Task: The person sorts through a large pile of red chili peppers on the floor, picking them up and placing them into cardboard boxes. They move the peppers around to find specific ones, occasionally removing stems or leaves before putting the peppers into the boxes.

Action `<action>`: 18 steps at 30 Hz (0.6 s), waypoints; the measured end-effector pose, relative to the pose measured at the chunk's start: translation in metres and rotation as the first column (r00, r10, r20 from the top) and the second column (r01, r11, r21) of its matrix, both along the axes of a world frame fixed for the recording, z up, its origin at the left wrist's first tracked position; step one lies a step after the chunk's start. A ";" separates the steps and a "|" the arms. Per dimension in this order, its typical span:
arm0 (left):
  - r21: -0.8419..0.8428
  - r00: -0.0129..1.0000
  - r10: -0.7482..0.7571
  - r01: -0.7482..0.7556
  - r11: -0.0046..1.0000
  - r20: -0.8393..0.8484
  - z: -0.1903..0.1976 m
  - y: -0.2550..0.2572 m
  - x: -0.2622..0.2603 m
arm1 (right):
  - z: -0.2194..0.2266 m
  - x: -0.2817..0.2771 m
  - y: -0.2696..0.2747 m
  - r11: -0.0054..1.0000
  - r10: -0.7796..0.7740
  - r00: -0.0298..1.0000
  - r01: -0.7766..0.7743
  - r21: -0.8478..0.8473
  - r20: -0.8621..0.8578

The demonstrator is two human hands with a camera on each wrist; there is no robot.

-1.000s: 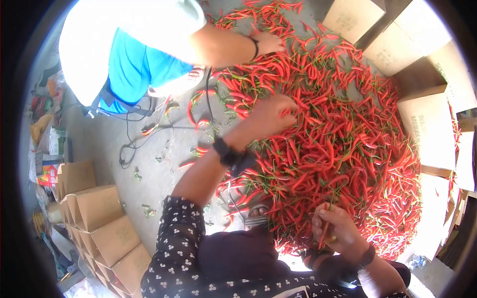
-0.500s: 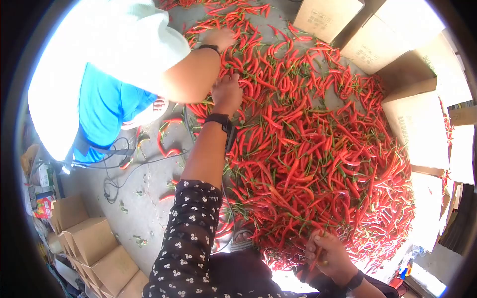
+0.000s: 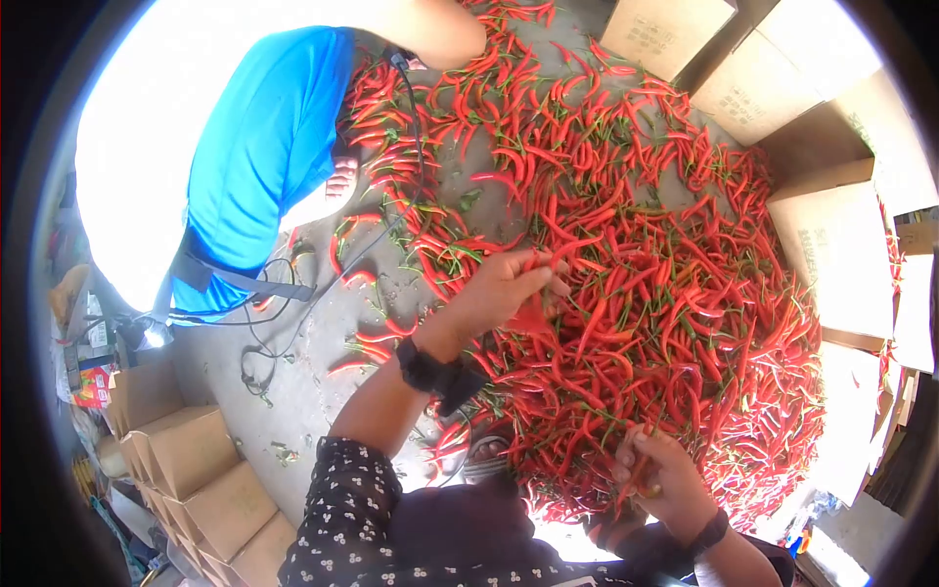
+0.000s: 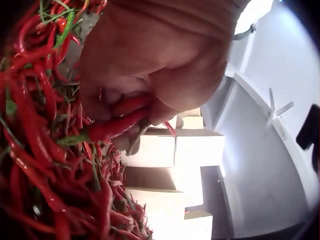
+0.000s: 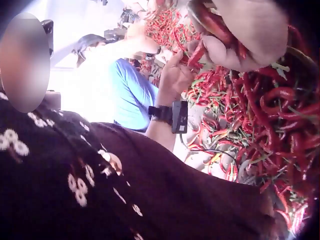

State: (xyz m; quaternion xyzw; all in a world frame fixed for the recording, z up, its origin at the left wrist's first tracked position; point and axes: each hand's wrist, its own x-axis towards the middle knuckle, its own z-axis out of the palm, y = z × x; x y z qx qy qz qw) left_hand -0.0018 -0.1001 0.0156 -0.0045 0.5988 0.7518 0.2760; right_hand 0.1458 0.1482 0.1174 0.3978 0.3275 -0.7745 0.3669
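My left hand (image 3: pixel 501 292) is over the left side of a wide heap of red chili peppers (image 3: pixel 636 293). Its fingers and thumb pinch red chili peppers (image 4: pixel 120 125), one with its green stem end sticking out in the left wrist view. At the near edge of the heap, my right hand (image 3: pixel 668 477) is curled round a few chili peppers (image 5: pixel 214 21), which show between thumb and fingers in the right wrist view. The palm hides part of what each hand holds.
Another person in blue shorts (image 3: pixel 259 147) crouches at the left, one arm reaching over the far chilies. Cardboard boxes (image 3: pixel 827 245) stand along the right, and more boxes (image 3: pixel 215 509) at the lower left. A black cable (image 3: pixel 333 284) runs over the grey floor.
My left hand reached far left beside the other person's arm, then came back toward me with chili peppers. My right hand stays near the heap's edge. The other person's arm moved farther away.
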 end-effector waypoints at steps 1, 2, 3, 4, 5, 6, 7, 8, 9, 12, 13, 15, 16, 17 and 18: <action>-0.002 1.000 -0.001 0.001 1.000 -0.004 0.009 0.002 0.007 | 0.005 -0.004 -0.003 1.000 -0.002 1.000 0.002 0.000 0.001; 0.056 0.995 -0.006 0.000 0.998 0.101 0.024 0.004 0.013 | 0.006 -0.005 -0.005 1.000 -0.004 1.000 0.004 -0.001 -0.003; 0.113 0.980 -0.015 -0.008 0.994 0.199 0.033 0.006 0.017 | 0.008 -0.007 -0.006 1.000 -0.018 1.000 0.018 -0.017 -0.013; 0.112 0.982 -0.015 -0.007 0.994 0.189 0.035 0.007 0.021 | 0.009 -0.009 -0.007 0.999 -0.033 0.999 0.032 -0.034 -0.024; 0.108 0.990 -0.095 0.084 0.991 0.105 0.035 0.008 0.025 | 0.011 -0.010 -0.007 0.999 -0.033 0.999 0.032 -0.036 -0.033; 0.096 0.984 -0.176 0.174 0.980 0.023 0.036 0.010 0.030 | 0.012 -0.011 -0.007 1.000 -0.017 0.998 0.016 -0.014 -0.053; 0.096 0.974 -0.213 0.206 0.974 0.078 0.041 0.014 0.036 | 0.014 -0.010 -0.006 1.000 -0.001 0.997 0.002 0.007 -0.074; 0.091 0.975 -0.213 0.206 0.974 0.067 0.048 0.019 0.044 | 0.015 -0.009 -0.007 1.000 -0.001 0.996 0.001 0.004 -0.085; 0.039 0.958 -0.278 0.276 0.960 0.065 0.057 0.023 0.052 | 0.016 -0.009 -0.007 0.998 0.022 0.994 -0.015 0.068 -0.106; -0.081 0.906 -0.420 0.422 0.903 0.046 0.074 0.036 0.065 | 0.015 -0.012 -0.010 0.988 0.025 0.987 0.000 0.156 -0.160; -0.129 0.866 -0.497 0.500 0.857 0.054 0.076 0.040 0.070 | 0.014 -0.010 -0.010 0.982 0.005 0.986 0.027 0.188 -0.167; -0.124 0.857 -0.514 0.507 0.853 -0.032 0.075 0.046 0.078 | 0.010 -0.007 -0.009 0.982 0.006 0.984 0.028 0.187 -0.178; -0.114 0.841 -0.529 0.518 0.848 -0.115 0.074 0.046 0.080 | 0.009 -0.007 -0.009 0.981 0.005 0.983 0.030 0.189 -0.185; -0.115 0.842 -0.527 0.516 0.849 -0.118 0.072 0.046 0.079 | 0.009 -0.007 -0.009 0.981 0.008 0.982 0.029 0.190 -0.188; -0.133 0.814 -0.566 0.552 0.823 -0.126 0.069 0.045 0.078 | 0.010 -0.006 -0.010 0.978 -0.001 0.983 0.039 0.203 -0.184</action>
